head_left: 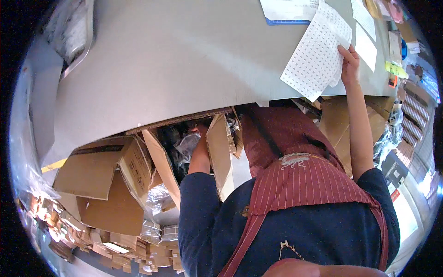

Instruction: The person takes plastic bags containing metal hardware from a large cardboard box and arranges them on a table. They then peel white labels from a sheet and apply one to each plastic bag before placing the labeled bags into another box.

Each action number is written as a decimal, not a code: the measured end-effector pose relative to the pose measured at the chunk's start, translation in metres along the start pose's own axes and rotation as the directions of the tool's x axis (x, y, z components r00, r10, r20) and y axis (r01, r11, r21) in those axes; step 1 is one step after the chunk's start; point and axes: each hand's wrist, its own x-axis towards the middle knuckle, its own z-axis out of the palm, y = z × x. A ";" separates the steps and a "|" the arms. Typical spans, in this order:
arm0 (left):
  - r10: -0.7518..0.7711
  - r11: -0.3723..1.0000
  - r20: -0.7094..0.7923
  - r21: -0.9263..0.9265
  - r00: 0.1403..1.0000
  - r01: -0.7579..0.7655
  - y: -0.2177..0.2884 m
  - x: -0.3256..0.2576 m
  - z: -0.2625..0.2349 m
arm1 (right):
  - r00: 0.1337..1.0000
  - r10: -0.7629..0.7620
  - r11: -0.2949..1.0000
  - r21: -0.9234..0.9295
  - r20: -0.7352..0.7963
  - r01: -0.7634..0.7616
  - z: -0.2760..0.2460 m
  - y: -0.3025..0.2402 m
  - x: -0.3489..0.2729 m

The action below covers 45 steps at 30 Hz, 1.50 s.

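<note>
Above the table's right side my right hand (350,64) pinches a white sheet of small printed labels (314,55) by its right edge. A second pale sheet or backing shows partly behind it. At the table's front edge my left arm reaches down into an open cardboard box (219,150). Inside the box lie clear and dark plastic bags (187,145). My left hand (199,131) is in shadow among these bags, its fingers mostly hidden, so I cannot make out whether it grips one.
A grey table (175,60) spans the view. Papers (365,48) and a blue-edged board (288,21) lie at its far right. Open cartons (99,166) stand left below the table edge, another carton (339,117) at the right. Stacked cardboard (124,242) fills the lower left.
</note>
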 end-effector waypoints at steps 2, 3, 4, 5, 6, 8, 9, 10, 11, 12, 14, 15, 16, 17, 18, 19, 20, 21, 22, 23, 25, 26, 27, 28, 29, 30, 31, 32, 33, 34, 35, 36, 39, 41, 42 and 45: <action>0.009 1.000 -0.004 0.009 1.000 -0.008 -0.002 0.011 0.000 | 1.000 -0.001 1.000 0.007 0.006 0.001 0.001 -0.001 -0.002; 0.006 1.000 -0.005 0.014 1.000 -0.006 -0.004 0.015 0.000 | 1.000 -0.008 1.000 0.012 0.029 0.008 0.000 -0.001 -0.002; 0.001 1.000 0.000 0.017 1.000 -0.001 -0.006 0.017 0.003 | 0.997 0.011 0.999 -0.039 0.070 -0.008 -0.004 0.000 -0.001; 0.001 1.000 -0.001 0.023 1.000 -0.001 -0.008 0.021 0.004 | 0.998 0.022 0.999 -0.038 0.061 -0.020 -0.007 0.003 -0.001; -0.002 1.000 -0.002 0.023 1.000 0.002 -0.011 0.026 0.003 | 0.999 0.018 1.000 -0.015 0.041 -0.017 -0.009 0.005 0.000; 0.026 0.999 -0.018 0.035 1.000 -0.026 -0.006 0.034 -0.010 | 1.000 0.005 1.000 -0.003 -0.001 -0.005 -0.016 0.001 -0.001; 0.043 0.998 -0.025 0.043 0.999 -0.042 -0.004 0.038 -0.019 | 1.000 0.018 1.000 -0.011 0.005 -0.018 -0.021 -0.001 -0.002; 0.059 0.997 -0.033 0.047 0.998 -0.057 -0.002 0.042 -0.029 | 1.000 0.029 0.999 -0.017 0.012 -0.029 -0.025 -0.003 -0.003; 0.097 0.994 -0.038 0.057 0.995 -0.095 0.005 0.042 -0.040 | 0.999 0.039 0.999 -0.022 0.019 -0.039 -0.030 -0.006 -0.005; 0.068 0.997 -0.027 0.026 0.997 -0.067 -0.015 0.030 -0.025 | 0.996 0.047 0.999 0.010 0.075 -0.048 -0.012 0.002 0.000; 0.096 0.995 -0.032 0.013 0.995 -0.096 -0.022 0.023 -0.040 | 0.994 0.073 0.995 -0.071 0.079 -0.067 -0.008 0.005 -0.003; 0.124 0.992 -0.044 -0.001 0.991 -0.124 -0.024 0.019 -0.049 | 0.993 0.069 0.997 -0.053 0.092 -0.064 -0.005 0.006 0.000; 0.152 0.988 -0.055 -0.013 0.987 -0.153 -0.025 0.011 -0.058 | 0.994 0.054 0.998 0.009 0.094 -0.055 -0.004 0.006 0.000; 0.184 0.982 -0.070 -0.034 0.980 -0.187 -0.026 0.000 -0.064 | 0.994 0.039 0.996 0.073 0.098 -0.046 -0.003 0.006 0.001; 0.245 0.968 -0.094 -0.039 0.965 -0.249 -0.020 -0.009 -0.077 | 0.996 0.030 0.996 0.085 0.085 -0.037 -0.012 0.004 0.001; 0.301 0.950 -0.114 -0.047 0.947 -0.308 -0.016 -0.022 -0.088 | 0.995 0.040 0.994 0.098 0.094 -0.049 -0.024 0.004 0.002; 0.342 0.932 -0.143 -0.077 0.929 -0.355 -0.022 -0.042 -0.088 | 0.990 0.049 0.990 0.123 0.131 -0.065 -0.023 0.004 0.004; 0.382 0.908 -0.171 -0.116 0.908 -0.403 -0.028 -0.061 -0.085 | 0.988 0.039 0.987 0.147 0.147 -0.061 -0.018 0.005 0.005; 0.423 0.879 -0.198 -0.146 0.884 -0.454 -0.034 -0.080 -0.082 | 0.990 0.041 0.984 0.168 0.136 -0.063 -0.014 0.005 0.006; 0.451 0.858 -0.220 -0.162 0.865 -0.488 -0.038 -0.099 -0.078 | 0.992 0.038 0.980 0.189 0.119 -0.061 -0.012 0.006 0.008; 0.493 0.815 -0.278 -0.183 0.824 -0.550 -0.052 -0.133 -0.070 | 0.986 0.021 0.974 0.218 0.168 -0.058 -0.011 0.007 0.012; 0.482 0.820 -0.299 -0.178 0.824 -0.544 -0.065 -0.146 -0.067 | 0.982 0.042 0.967 0.239 0.184 -0.086 -0.005 0.006 0.012; 0.469 0.830 -0.322 -0.160 0.823 -0.535 -0.074 -0.160 -0.063 | 0.977 0.062 0.960 0.257 0.203 -0.114 0.001 0.005 0.011; 0.447 0.852 -0.331 -0.124 0.831 -0.508 -0.087 -0.174 -0.066 | 0.974 0.025 0.948 0.304 0.227 -0.095 0.005 0.004 0.011; 0.412 0.887 -0.283 -0.095 0.866 -0.453 -0.096 -0.194 -0.080 | 0.973 0.069 0.960 0.253 0.219 -0.125 0.000 0.001 0.010; 0.320 0.938 -0.137 -0.095 0.938 -0.334 -0.094 -0.240 -0.131 | 0.974 0.066 0.941 0.311 0.216 -0.133 -0.003 0.002 0.009; 0.221 0.973 0.012 -0.064 0.975 -0.220 -0.090 -0.295 -0.192 | 0.978 0.065 0.919 0.371 0.196 -0.135 -0.012 0.002 0.006; 0.171 0.982 -0.023 -0.081 0.985 -0.173 -0.097 -0.320 -0.202 | 0.969 0.083 0.901 0.397 0.234 -0.173 -0.012 0.001 0.007; 0.129 0.987 -0.057 -0.094 0.990 -0.134 -0.107 -0.340 -0.210 | 0.959 0.101 0.884 0.418 0.265 -0.209 -0.013 0.001 0.009; 0.110 0.986 -0.084 -0.118 0.990 -0.120 -0.111 -0.368 -0.226 | 0.927 0.091 0.868 0.427 0.365 -0.253 -0.011 -0.002 0.009; 0.101 0.984 -0.112 -0.132 0.989 -0.115 -0.115 -0.395 -0.248 | 0.903 0.094 0.875 0.399 0.418 -0.275 -0.018 0.005 0.016; 0.110 0.973 -0.143 -0.186 0.984 -0.136 -0.121 -0.419 -0.268 | 0.885 0.081 0.867 0.406 0.458 -0.289 -0.019 0.007 0.019; 0.170 0.881 -0.333 -0.370 0.927 -0.294 -0.133 -0.479 -0.325 | 0.854 0.101 0.831 0.429 0.510 -0.355 -0.012 -0.010 0.013; 0.225 0.641 -0.464 -0.592 0.857 -0.489 -0.141 -0.491 -0.357 | 0.844 0.069 0.826 0.443 0.532 -0.347 -0.017 -0.005 0.018; 0.227 0.631 -0.531 -0.559 0.817 -0.538 -0.139 -0.490 -0.378 | 0.842 0.064 0.810 0.465 0.535 -0.357 -0.019 -0.002 0.019; 0.157 0.611 -0.658 -0.521 0.737 -0.596 -0.112 -0.475 -0.441 | 0.834 0.041 0.768 0.517 0.550 -0.378 -0.025 -0.010 0.018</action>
